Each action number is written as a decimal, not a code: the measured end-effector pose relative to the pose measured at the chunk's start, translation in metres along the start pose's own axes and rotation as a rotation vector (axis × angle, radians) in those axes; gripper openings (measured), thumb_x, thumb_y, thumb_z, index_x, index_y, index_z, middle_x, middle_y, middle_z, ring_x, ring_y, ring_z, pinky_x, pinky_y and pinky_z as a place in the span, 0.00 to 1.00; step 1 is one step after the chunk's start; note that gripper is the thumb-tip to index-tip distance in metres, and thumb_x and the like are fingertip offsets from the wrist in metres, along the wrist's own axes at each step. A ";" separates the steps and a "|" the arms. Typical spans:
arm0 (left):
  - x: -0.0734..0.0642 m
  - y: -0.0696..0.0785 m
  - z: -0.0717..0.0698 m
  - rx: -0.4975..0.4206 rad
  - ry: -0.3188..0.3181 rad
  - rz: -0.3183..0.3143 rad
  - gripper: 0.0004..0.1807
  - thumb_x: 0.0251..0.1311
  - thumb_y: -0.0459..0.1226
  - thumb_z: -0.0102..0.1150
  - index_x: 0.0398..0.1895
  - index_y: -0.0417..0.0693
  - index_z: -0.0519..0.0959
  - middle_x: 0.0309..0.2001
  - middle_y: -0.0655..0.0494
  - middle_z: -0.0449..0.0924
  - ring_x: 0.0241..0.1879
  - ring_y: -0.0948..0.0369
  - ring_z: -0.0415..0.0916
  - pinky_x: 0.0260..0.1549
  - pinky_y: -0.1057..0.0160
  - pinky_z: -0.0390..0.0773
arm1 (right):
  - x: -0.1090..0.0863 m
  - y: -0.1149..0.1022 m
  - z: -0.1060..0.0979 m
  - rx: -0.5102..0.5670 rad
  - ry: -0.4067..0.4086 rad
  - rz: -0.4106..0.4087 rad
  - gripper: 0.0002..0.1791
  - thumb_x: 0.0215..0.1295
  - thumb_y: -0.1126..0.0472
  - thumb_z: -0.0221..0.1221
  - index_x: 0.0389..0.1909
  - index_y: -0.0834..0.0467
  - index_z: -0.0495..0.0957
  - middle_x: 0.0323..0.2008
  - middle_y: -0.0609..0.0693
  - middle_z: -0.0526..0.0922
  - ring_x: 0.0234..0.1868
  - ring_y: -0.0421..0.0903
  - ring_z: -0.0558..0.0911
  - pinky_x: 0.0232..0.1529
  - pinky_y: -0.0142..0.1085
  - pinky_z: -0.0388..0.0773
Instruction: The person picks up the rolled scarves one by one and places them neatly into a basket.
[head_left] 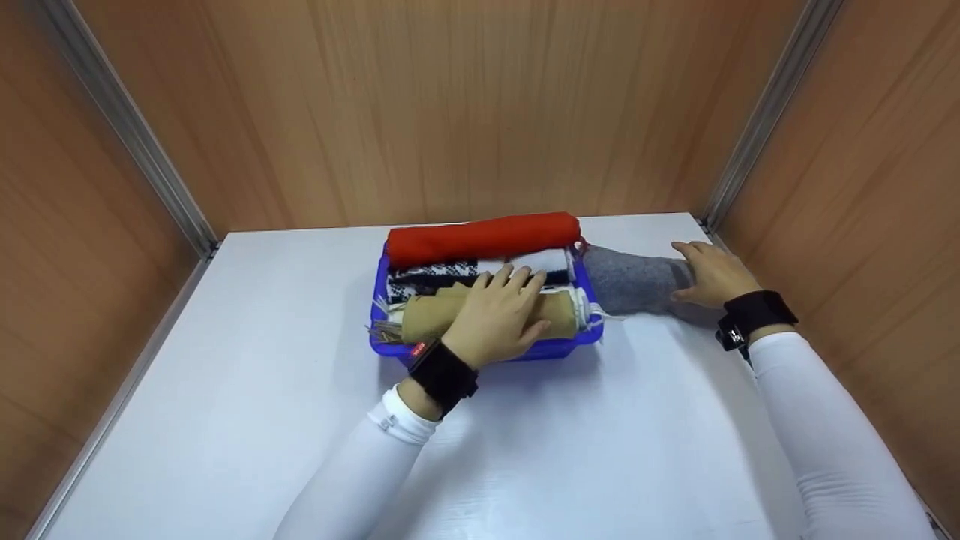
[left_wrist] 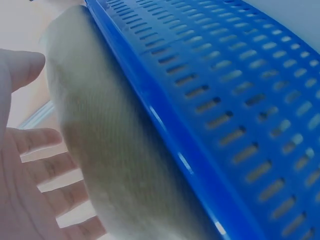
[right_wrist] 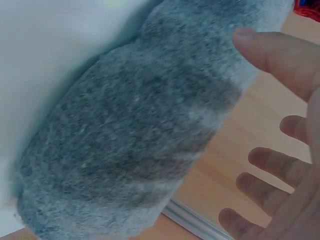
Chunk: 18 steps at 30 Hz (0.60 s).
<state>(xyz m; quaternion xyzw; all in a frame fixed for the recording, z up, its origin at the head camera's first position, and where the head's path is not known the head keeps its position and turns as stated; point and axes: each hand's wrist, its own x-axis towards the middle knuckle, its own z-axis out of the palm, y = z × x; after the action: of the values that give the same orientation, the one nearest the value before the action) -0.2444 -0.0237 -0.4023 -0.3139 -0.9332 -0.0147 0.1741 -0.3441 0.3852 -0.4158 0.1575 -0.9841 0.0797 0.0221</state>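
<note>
A blue slotted basket point(head_left: 589, 337) holds several rolled scarves. Frontmost in it lies a tan scarf roll point(head_left: 429, 316) with fringed ends. My left hand point(head_left: 496, 319) rests over the tan roll with its fingers spread; the left wrist view shows them alongside the cloth, not curled round it. To the basket's right a thick grey cloth roll point(head_left: 630, 279) lies on the table. Over its right end is my right hand point(head_left: 716, 276), fingers apart and thumb out. In the right wrist view that hand is beside the grey roll point(right_wrist: 135, 115), without gripping it.
A red roll point(head_left: 484, 238) lies along the back of the basket, with a black-and-white patterned scarf point(head_left: 442, 271) in front of it. The white table point(head_left: 285, 360) is bounded by wood-look panels point(head_left: 465, 112) at the back and both sides.
</note>
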 end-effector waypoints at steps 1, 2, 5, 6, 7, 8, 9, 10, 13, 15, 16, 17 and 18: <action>0.001 0.001 0.000 0.002 -0.004 0.002 0.39 0.77 0.60 0.56 0.80 0.47 0.70 0.74 0.45 0.76 0.74 0.44 0.73 0.70 0.39 0.76 | 0.000 0.001 0.001 0.001 -0.008 0.004 0.54 0.58 0.55 0.78 0.81 0.67 0.62 0.75 0.78 0.67 0.76 0.78 0.65 0.75 0.76 0.62; 0.001 0.002 0.000 0.001 -0.008 0.005 0.39 0.77 0.60 0.56 0.80 0.48 0.69 0.74 0.45 0.76 0.75 0.44 0.73 0.71 0.40 0.76 | 0.000 0.003 0.002 0.003 -0.016 0.010 0.54 0.58 0.55 0.78 0.81 0.67 0.62 0.75 0.78 0.66 0.77 0.78 0.65 0.75 0.76 0.62; 0.004 0.007 -0.001 0.000 -0.019 0.013 0.39 0.77 0.61 0.56 0.81 0.48 0.68 0.75 0.46 0.75 0.75 0.45 0.72 0.72 0.40 0.76 | 0.001 0.008 0.004 0.011 -0.036 0.027 0.54 0.58 0.55 0.78 0.81 0.67 0.61 0.75 0.78 0.66 0.76 0.79 0.65 0.74 0.77 0.62; 0.005 0.009 -0.001 -0.001 -0.023 0.016 0.40 0.77 0.61 0.56 0.81 0.48 0.68 0.75 0.46 0.75 0.75 0.45 0.72 0.72 0.40 0.76 | 0.001 0.009 0.005 0.016 -0.043 0.034 0.55 0.58 0.55 0.78 0.81 0.68 0.61 0.75 0.78 0.66 0.76 0.79 0.65 0.74 0.77 0.62; 0.006 0.011 -0.001 -0.001 -0.028 0.018 0.40 0.77 0.61 0.55 0.82 0.48 0.68 0.76 0.46 0.75 0.75 0.45 0.72 0.72 0.40 0.76 | 0.001 0.011 0.006 0.021 -0.050 0.042 0.55 0.58 0.55 0.78 0.81 0.68 0.60 0.76 0.78 0.65 0.76 0.79 0.64 0.74 0.77 0.62; 0.007 0.012 -0.001 -0.003 -0.028 0.021 0.40 0.77 0.61 0.56 0.82 0.48 0.68 0.76 0.47 0.75 0.75 0.45 0.72 0.72 0.40 0.76 | 0.001 0.013 0.007 0.025 -0.056 0.048 0.55 0.57 0.55 0.78 0.81 0.68 0.60 0.76 0.78 0.65 0.76 0.79 0.64 0.75 0.76 0.61; 0.008 0.014 -0.001 -0.002 -0.024 0.025 0.40 0.76 0.61 0.56 0.82 0.48 0.68 0.75 0.47 0.75 0.75 0.45 0.73 0.72 0.40 0.76 | 0.001 0.015 0.008 0.027 -0.061 0.053 0.55 0.57 0.55 0.78 0.81 0.68 0.60 0.76 0.78 0.65 0.76 0.79 0.64 0.75 0.76 0.61; 0.008 0.015 0.000 0.000 -0.022 0.028 0.40 0.76 0.61 0.56 0.81 0.48 0.68 0.75 0.47 0.75 0.74 0.45 0.73 0.71 0.39 0.76 | 0.001 0.016 0.009 0.026 -0.067 0.057 0.56 0.57 0.55 0.78 0.81 0.69 0.60 0.76 0.78 0.64 0.76 0.79 0.64 0.75 0.76 0.61; 0.010 0.019 0.002 0.007 -0.006 0.039 0.40 0.75 0.62 0.57 0.81 0.48 0.69 0.74 0.47 0.77 0.73 0.46 0.75 0.70 0.40 0.77 | 0.001 0.021 0.014 0.024 -0.081 0.075 0.57 0.56 0.55 0.79 0.81 0.69 0.60 0.77 0.78 0.63 0.77 0.79 0.64 0.76 0.75 0.61; 0.010 0.020 0.003 0.015 0.007 0.046 0.41 0.75 0.62 0.57 0.80 0.48 0.70 0.73 0.47 0.78 0.72 0.46 0.75 0.69 0.40 0.78 | 0.001 0.024 0.018 0.025 -0.093 0.093 0.57 0.55 0.54 0.79 0.81 0.69 0.60 0.77 0.78 0.63 0.77 0.79 0.64 0.75 0.76 0.60; 0.010 0.021 0.004 0.018 0.011 0.049 0.41 0.74 0.63 0.58 0.80 0.48 0.70 0.72 0.47 0.78 0.71 0.47 0.76 0.69 0.41 0.78 | 0.002 0.026 0.020 0.022 -0.100 0.101 0.57 0.55 0.53 0.79 0.81 0.68 0.60 0.77 0.78 0.63 0.77 0.79 0.64 0.75 0.77 0.60; 0.010 0.021 0.005 0.022 0.016 0.051 0.41 0.74 0.63 0.58 0.79 0.48 0.70 0.72 0.47 0.78 0.71 0.47 0.76 0.68 0.41 0.79 | 0.002 0.027 0.022 0.021 -0.106 0.108 0.57 0.55 0.53 0.79 0.81 0.68 0.60 0.77 0.78 0.63 0.77 0.79 0.64 0.75 0.77 0.61; 0.010 0.022 0.005 0.027 0.016 0.053 0.41 0.74 0.63 0.58 0.79 0.48 0.70 0.72 0.47 0.78 0.71 0.47 0.76 0.68 0.41 0.79 | 0.002 0.028 0.024 0.019 -0.113 0.114 0.57 0.56 0.52 0.79 0.81 0.68 0.60 0.77 0.78 0.62 0.77 0.79 0.64 0.75 0.77 0.61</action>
<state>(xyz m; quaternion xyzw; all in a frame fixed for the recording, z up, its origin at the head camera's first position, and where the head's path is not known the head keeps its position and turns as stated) -0.2403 0.0003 -0.4056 -0.3359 -0.9233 0.0000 0.1863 -0.3555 0.4068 -0.4430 0.1059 -0.9903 0.0813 -0.0394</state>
